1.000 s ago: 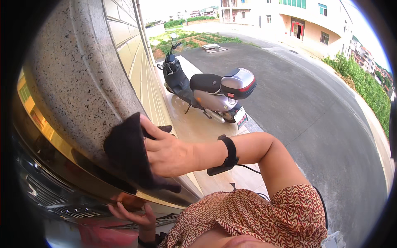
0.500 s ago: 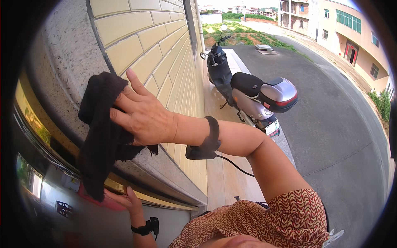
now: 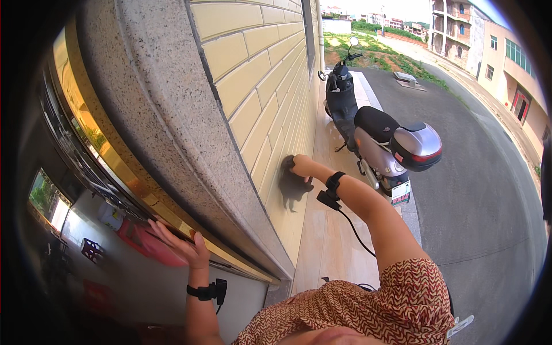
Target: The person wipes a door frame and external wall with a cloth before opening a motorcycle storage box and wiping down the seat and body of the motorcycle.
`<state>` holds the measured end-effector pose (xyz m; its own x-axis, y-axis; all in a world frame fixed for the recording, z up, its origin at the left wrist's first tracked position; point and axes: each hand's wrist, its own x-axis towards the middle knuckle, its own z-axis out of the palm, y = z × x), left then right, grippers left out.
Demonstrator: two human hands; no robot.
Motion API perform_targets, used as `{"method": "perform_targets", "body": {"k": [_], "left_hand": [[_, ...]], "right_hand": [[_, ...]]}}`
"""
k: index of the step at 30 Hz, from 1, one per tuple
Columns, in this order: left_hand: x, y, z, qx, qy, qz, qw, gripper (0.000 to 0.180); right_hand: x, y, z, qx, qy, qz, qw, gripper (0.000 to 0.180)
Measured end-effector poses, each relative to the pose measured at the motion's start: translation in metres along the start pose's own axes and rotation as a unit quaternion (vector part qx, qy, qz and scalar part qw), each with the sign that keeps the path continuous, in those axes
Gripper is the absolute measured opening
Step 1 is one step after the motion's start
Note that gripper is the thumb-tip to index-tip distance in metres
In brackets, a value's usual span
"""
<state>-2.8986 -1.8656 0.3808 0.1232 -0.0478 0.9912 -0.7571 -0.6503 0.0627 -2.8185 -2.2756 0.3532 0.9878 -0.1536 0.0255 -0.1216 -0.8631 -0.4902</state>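
Low beside the yellow tiled wall [image 3: 270,86], my right hand [image 3: 303,167] grips a black cloth [image 3: 295,190]. The cloth hangs down from my fingers next to the tiles; whether it presses on them I cannot tell. At the lower left, my left hand [image 3: 183,246] is raised with its fingers stretched out and holds nothing. It lies at the gold-coloured metal door trim [image 3: 118,155], seemingly resting against its edge. Between the trim and the tiles runs a speckled grey stone door surround [image 3: 172,115]. Each wrist wears a black strap with a small device.
A silver and black scooter [image 3: 374,123] with a rear box [image 3: 417,146] stands on the tiled walkway [image 3: 330,236] along the wall. A grey paved yard [image 3: 466,190] lies to the right. Inside the doorway are a red object [image 3: 146,241] and a dark stool [image 3: 92,249].
My right hand has moved with the black cloth from the stone surround to low beside the tiled wall, farther right. My left hand stays by the trim. The view has shifted left.
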Motion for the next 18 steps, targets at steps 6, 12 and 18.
{"method": "perform_targets", "body": {"k": [6, 12, 18], "left_hand": [[-0.009, -0.036, -0.04, -0.069, 0.005, -0.009, 0.998, 0.075], [-0.024, -0.075, -0.087, -0.094, 0.01, -0.021, 0.995, 0.076], [-0.028, -0.082, -0.087, -0.083, -0.007, -0.068, 0.994, 0.077]], "right_hand": [[-0.06, -0.04, -0.015, -0.003, 0.129, -0.074, 0.989, 0.044], [-0.154, -0.245, -0.087, 0.285, 0.403, -0.257, 0.831, 0.04], [-0.153, -0.354, -0.068, 0.094, 0.576, -0.522, 0.622, 0.058]]}}
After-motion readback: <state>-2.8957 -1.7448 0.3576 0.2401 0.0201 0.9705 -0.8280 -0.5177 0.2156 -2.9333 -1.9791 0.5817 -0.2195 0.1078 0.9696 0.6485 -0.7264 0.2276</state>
